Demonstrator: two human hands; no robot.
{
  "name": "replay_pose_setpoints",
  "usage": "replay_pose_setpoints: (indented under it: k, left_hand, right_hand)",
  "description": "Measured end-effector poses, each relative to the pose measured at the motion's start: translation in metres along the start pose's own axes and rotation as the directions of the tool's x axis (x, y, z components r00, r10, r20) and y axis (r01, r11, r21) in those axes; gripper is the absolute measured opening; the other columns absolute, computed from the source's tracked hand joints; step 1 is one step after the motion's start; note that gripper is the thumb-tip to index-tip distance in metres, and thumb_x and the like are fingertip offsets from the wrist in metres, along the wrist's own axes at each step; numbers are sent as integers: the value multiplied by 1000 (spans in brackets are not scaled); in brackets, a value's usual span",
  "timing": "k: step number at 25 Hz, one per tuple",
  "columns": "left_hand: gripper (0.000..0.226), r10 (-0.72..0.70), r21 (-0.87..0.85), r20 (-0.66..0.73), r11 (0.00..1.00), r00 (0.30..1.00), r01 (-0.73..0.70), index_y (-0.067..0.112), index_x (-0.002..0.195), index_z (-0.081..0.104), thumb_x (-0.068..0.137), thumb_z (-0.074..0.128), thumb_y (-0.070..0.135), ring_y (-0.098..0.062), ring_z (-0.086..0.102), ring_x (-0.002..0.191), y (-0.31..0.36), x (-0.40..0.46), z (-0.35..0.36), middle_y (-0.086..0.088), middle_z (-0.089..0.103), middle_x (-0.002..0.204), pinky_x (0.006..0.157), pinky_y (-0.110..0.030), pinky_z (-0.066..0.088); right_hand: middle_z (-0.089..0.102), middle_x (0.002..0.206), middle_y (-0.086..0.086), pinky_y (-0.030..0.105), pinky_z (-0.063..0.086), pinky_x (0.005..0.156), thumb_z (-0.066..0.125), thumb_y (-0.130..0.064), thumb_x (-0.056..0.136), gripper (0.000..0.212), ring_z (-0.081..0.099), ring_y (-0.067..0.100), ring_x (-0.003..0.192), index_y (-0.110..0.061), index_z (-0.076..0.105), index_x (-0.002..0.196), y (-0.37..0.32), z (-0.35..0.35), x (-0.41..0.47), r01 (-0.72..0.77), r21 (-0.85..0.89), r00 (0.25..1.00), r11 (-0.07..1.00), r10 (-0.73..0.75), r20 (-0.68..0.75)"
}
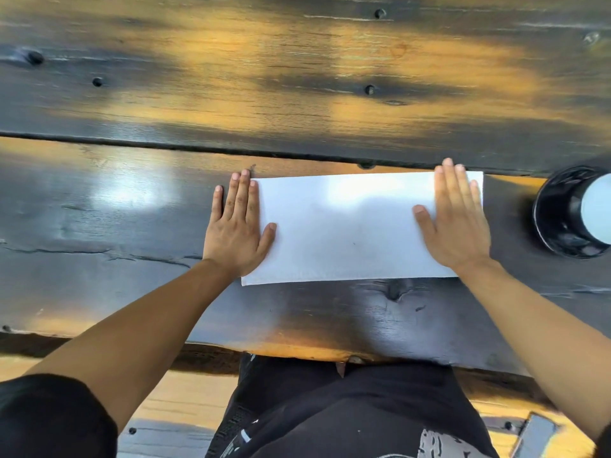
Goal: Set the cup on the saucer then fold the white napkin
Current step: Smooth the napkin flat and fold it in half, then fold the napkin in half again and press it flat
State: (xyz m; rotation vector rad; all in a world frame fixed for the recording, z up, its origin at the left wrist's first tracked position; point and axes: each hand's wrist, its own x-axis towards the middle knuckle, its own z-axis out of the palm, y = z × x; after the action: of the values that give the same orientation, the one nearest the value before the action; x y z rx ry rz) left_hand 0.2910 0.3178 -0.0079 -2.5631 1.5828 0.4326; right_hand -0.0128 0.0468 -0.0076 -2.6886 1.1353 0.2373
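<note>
One white napkin (357,229) lies flat on a dark wood table (132,209), already a long rectangle, prob. folded once. Two hands press it: left hand (236,226) on the napkin's left end, fingers partly off onto the wood; right hand (458,216) on its right end. Both palms down, fingers apart, nothing gripped, likely flattening the crease. One dark cup (573,211) sits just right of the napkin; saucer beneath can't be told.
</note>
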Motion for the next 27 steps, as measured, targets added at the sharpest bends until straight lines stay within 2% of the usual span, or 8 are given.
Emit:
replay_pose_setpoints:
  k: [7,10,14,16,18,21,24,27]
  left_hand:
    - [82,-9,4,19,1000,1000,9,-1,161,-2,102,20,52,-30,-11,159,1,0,0,-18,-9,171,128,-54,1]
    - [82,-8,-8,46,1000,999,9,0,161,-4,102,18,54,-29,-14,158,1,1,-3,-17,-11,171,128,-54,1]
    - [91,-31,-71,53,997,998,35,4,162,-2,98,23,64,-28,-16,158,-3,-1,-16,-16,-13,171,128,-51,-5]
    - [92,-77,-142,-8,987,997,75,3,161,8,96,36,61,-34,-6,159,9,-4,-24,-21,-2,170,128,-50,-3]
    - [76,-46,-212,-88,977,995,27,1,153,30,94,49,46,-43,21,152,45,-4,-31,-25,25,162,126,-53,15]
    - [45,121,-269,-212,947,970,-177,1,126,60,87,59,22,-42,58,115,125,-1,-32,-20,61,123,100,-48,41]
    - [33,204,-357,-180,898,962,-257,5,113,68,85,60,22,-38,62,97,208,1,-32,-15,65,106,84,-46,48]
    - [33,176,-421,-77,886,981,-192,8,109,66,89,61,34,-36,60,96,280,-1,-32,-11,63,103,81,-45,47]
  right_hand:
    - [4,173,13,46,7,130,23,-50,107,75,3,28,160,-4,7,163,12,0,-2,12,8,1000,1000,-12,-5]
    - [8,172,14,47,7,130,28,-44,108,69,6,29,160,-3,15,162,12,-1,0,26,108,999,994,-23,-35]
    - [27,165,21,48,21,127,41,-12,103,48,30,38,150,0,40,149,17,-17,2,-29,227,980,973,72,-185]
    - [36,158,20,45,34,120,43,6,96,52,38,38,142,0,43,148,23,-28,6,-95,261,973,961,144,-178]
    - [45,147,21,47,39,115,44,16,88,61,42,40,135,1,44,147,27,-37,13,-86,221,984,971,117,-132]
    - [49,134,19,49,45,102,47,12,89,56,42,37,125,-3,51,143,30,-49,22,-116,191,991,975,125,-37]
    - [46,121,16,40,43,92,50,3,88,37,43,32,116,-5,64,122,31,-62,27,-192,254,981,948,182,63]
    - [47,108,7,37,45,86,56,-8,84,11,51,28,102,-7,63,92,35,-73,23,-226,401,974,888,194,118]
